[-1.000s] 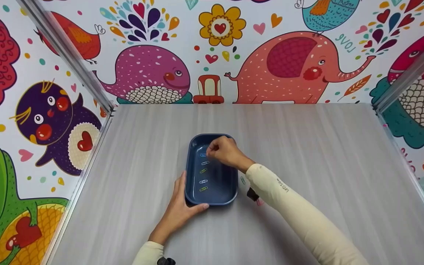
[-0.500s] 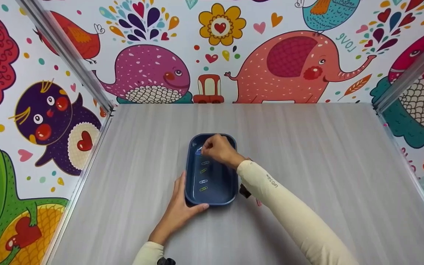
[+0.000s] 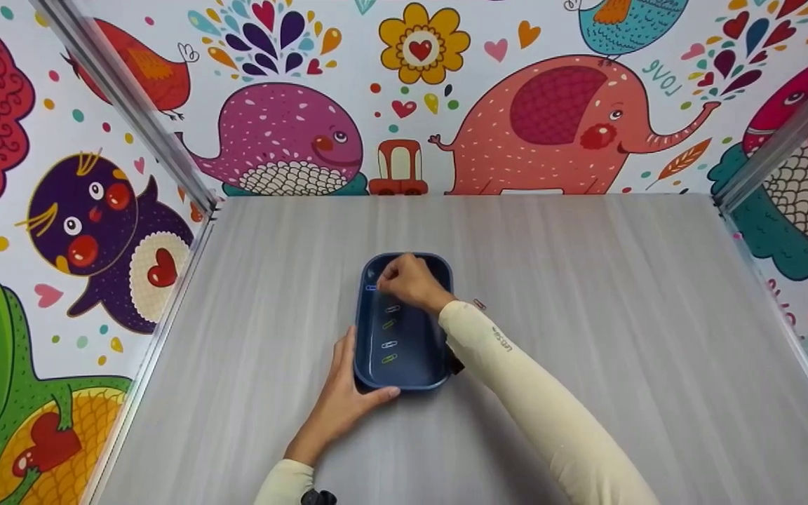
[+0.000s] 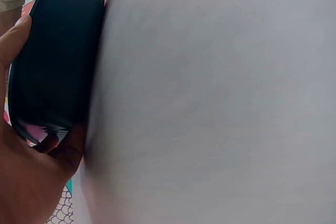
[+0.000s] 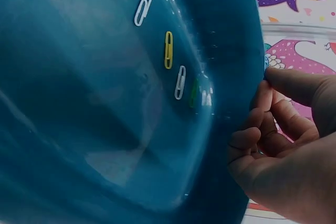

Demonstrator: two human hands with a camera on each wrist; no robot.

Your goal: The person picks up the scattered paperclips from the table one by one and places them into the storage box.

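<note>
Near the far left wall of a dark blue tray (image 3: pixel 439 337), my right hand (image 3: pixel 414 282) pinches a blue paper clip (image 3: pixel 371 287) between thumb and fingertips. In the right wrist view, that hand (image 5: pixel 286 124) overlaps the tray's rim, with only a bit of blue showing at the fingertips. On the tray floor lie yellow paper clips (image 5: pixel 168 50), white paper clips (image 5: pixel 143 8) and a green paper clip (image 5: pixel 193 93), in a rough line. My left hand (image 3: pixel 337 396) grips the tray's near left corner, thumb along the near side and fingers along the left.
A red paper clip (image 3: pixel 480 304) lies on the wooden-looking table (image 3: pixel 586 294) right of the tray, beside my right sleeve (image 3: pixel 516 372). Walls printed with cartoon animals (image 3: pixel 544 133) border the table at the back and both sides.
My right hand has moved left with the blue paper clip, toward the tray's left wall. The sleeve now hides the green and pink clips seen on the table earlier. The left hand stays put.
</note>
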